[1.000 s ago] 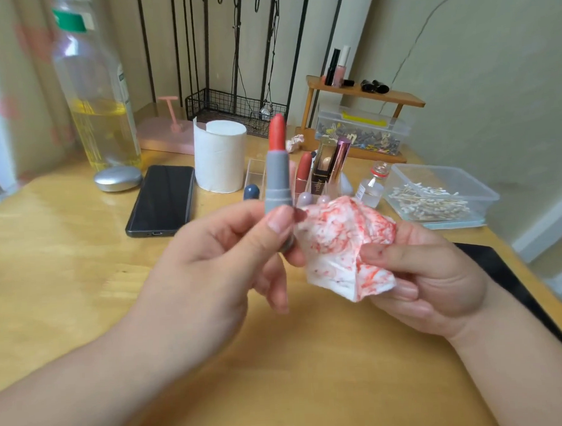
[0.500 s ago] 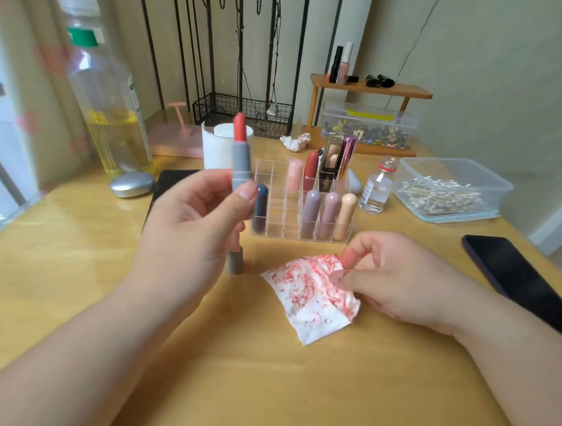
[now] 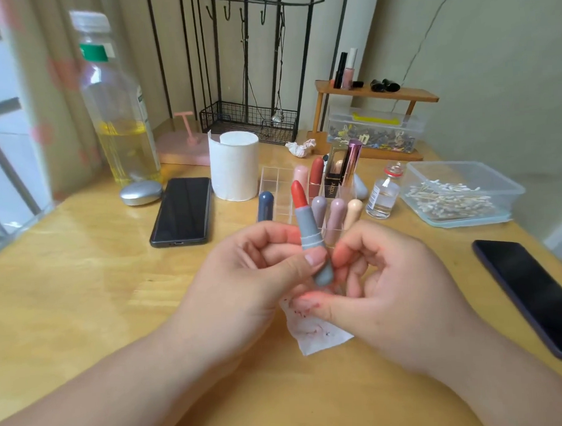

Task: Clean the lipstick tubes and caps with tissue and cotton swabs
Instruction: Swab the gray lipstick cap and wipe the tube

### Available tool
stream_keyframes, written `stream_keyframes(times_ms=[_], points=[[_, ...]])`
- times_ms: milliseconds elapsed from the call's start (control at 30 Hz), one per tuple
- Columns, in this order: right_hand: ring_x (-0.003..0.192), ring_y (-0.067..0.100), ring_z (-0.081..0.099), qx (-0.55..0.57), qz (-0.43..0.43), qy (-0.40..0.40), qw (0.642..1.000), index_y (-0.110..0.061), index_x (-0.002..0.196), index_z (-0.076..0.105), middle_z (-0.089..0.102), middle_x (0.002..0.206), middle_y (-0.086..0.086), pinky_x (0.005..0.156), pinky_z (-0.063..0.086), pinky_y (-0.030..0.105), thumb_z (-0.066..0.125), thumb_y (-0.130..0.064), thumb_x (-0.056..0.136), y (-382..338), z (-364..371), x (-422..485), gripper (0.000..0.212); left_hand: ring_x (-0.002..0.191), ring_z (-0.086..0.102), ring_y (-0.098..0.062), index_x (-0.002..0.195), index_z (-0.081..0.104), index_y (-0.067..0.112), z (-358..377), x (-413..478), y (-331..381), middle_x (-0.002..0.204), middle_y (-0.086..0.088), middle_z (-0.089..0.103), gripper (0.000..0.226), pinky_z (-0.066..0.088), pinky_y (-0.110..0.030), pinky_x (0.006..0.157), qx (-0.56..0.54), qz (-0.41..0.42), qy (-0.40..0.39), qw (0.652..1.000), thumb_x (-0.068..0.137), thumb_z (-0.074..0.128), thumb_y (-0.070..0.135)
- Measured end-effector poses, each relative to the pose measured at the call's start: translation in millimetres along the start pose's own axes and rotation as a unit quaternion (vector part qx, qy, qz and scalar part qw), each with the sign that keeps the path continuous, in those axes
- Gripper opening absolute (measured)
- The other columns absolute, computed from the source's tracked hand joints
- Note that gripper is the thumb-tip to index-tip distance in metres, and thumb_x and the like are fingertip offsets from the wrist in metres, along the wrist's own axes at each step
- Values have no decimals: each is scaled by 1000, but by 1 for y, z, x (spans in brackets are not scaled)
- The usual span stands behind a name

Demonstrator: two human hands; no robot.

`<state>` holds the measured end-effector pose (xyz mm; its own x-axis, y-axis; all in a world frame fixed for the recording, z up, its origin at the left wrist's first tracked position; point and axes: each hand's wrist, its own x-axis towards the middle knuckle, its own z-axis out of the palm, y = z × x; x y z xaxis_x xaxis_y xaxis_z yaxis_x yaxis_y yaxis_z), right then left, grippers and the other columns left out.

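The lipstick tube [image 3: 310,231] is clamped upright by fingers of the left hand [image 3: 244,279]; fingers of the right hand [image 3: 389,282] are curled beside its base, grip indiscernible.

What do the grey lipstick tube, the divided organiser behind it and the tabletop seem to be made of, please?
The grey lipstick tube looks like matte plastic: even colour, no glare. The organiser is clear hard plastic, perhaps acrylic: its walls are see-through. The tabletop is wood or veneer, varnished: grain lines and soft reflections.
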<state>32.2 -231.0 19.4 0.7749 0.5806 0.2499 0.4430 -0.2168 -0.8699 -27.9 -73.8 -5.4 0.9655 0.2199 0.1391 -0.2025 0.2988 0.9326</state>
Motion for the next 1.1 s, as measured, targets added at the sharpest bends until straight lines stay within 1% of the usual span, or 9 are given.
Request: stream_keyframes(times_ms=[133,267,433,500,600,700,833,967,1100], points=[[41,3,42,-65,-29,71,995,-9,68,57,55,50,-5,45,38,14,89,-14,65,2,10,0,33,72,70,-27,98,67,-3,0,0,-3,86,-24,75,26,57,-28,67,18,3,10,1000,78,80,9],[43,4,42,-71,-23,70,995,-14,67,61,55,51,-2,45,39,18,84,-13,74,7,13,-1,24,61,64,-16,88,70,-5,-1,1,1,75,-16,74,33,53,-23,64,55,20,52,997,77,81,24],[54,32,53,-28,-46,19,998,-17,76,66,61,63,9,51,49,46,80,-19,83,7,12,-3,15,67,62,-12,84,75,-1,0,0,4,89,-28,70,30,53,-21,66,24,30,66,997,73,75,27],[59,36,53,-15,-46,-7,999,-21,80,67,59,65,11,54,48,49,77,-25,84,7,10,-3,12,68,66,-10,82,78,6,0,-1,5,86,-20,74,19,54,-21,67,-8,27,42,999,77,71,22],[57,31,57,41,-22,-38,998,-20,80,67,60,64,8,51,51,39,76,-29,84,4,7,-4,13,78,71,-16,87,79,3,-2,-1,6,86,-15,75,19,55,-23,72,-24,27,17,999,81,69,18],[53,17,60,108,8,-91,990,-19,80,71,68,68,6,52,49,20,73,-29,86,3,1,-2,12,83,71,-22,88,79,6,-4,-2,10,88,-28,72,20,55,-27,79,-17,37,0,999,83,72,24],[52,18,58,231,49,-183,954,-8,79,70,66,71,13,52,49,25,72,-26,88,9,-1,3,20,87,73,-28,83,80,13,-2,-4,18,93,-41,64,21,55,-33,86,-42,29,-42,998,80,68,29],[52,17,56,359,90,-245,896,-6,89,69,63,75,13,51,49,28,76,-31,85,17,5,6,27,67,58,-47,82,78,12,1,-7,22,86,-42,60,21,60,-37,67,-77,5,-77,994,83,66,29],[54,22,56,329,68,-195,921,-1,87,66,62,74,15,55,51,32,78,-34,82,22,11,7,36,51,59,-33,85,77,11,1,-5,21,88,-45,57,21,57,-41,58,-81,14,-67,994,83,67,30]])
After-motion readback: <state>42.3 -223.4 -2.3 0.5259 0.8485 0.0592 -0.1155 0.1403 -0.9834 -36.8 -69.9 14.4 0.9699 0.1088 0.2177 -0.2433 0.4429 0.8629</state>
